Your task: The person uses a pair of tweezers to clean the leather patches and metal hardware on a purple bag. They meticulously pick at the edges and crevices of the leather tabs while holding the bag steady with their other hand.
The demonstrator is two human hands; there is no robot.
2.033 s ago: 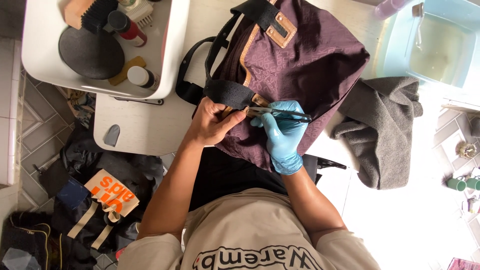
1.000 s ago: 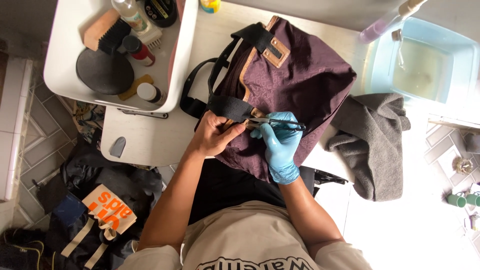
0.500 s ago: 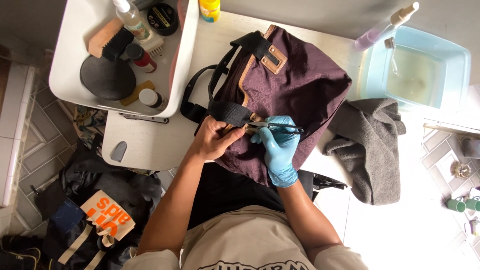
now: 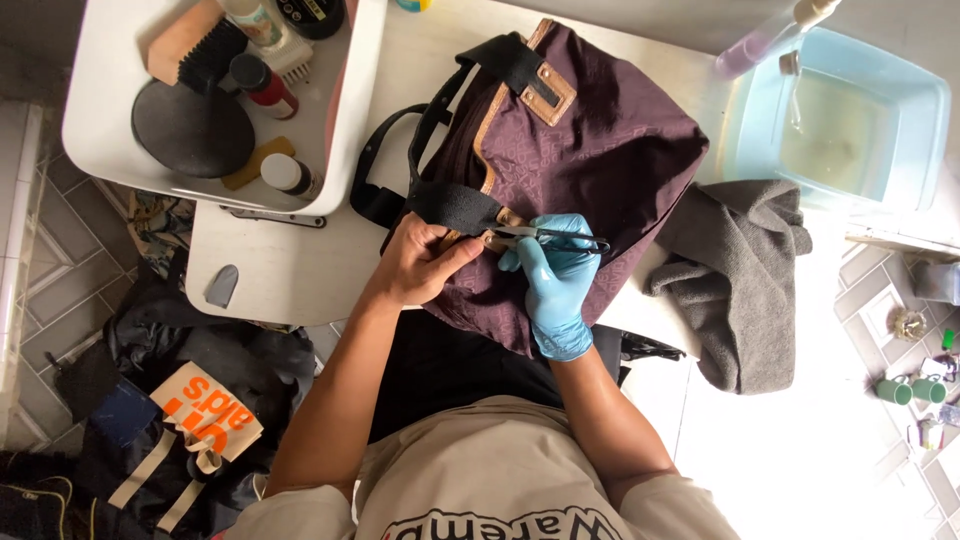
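Gloved, my right hand (image 4: 553, 283) is closed around a slim dark tool (image 4: 556, 238), tip aimed at the tan trim beside the black strap (image 4: 452, 205). Left hand (image 4: 423, 264), bare, pinches and presses that trim flat, seemingly to keep the spot steady under the tip. Purple bag (image 4: 590, 160) lies on its side on the white table (image 4: 280, 270), near my body. Grey towel (image 4: 735, 270) lies just right of it; pale blue basin (image 4: 930, 110) behind; white tray (image 4: 95, 120) of brushes and bottles at left.
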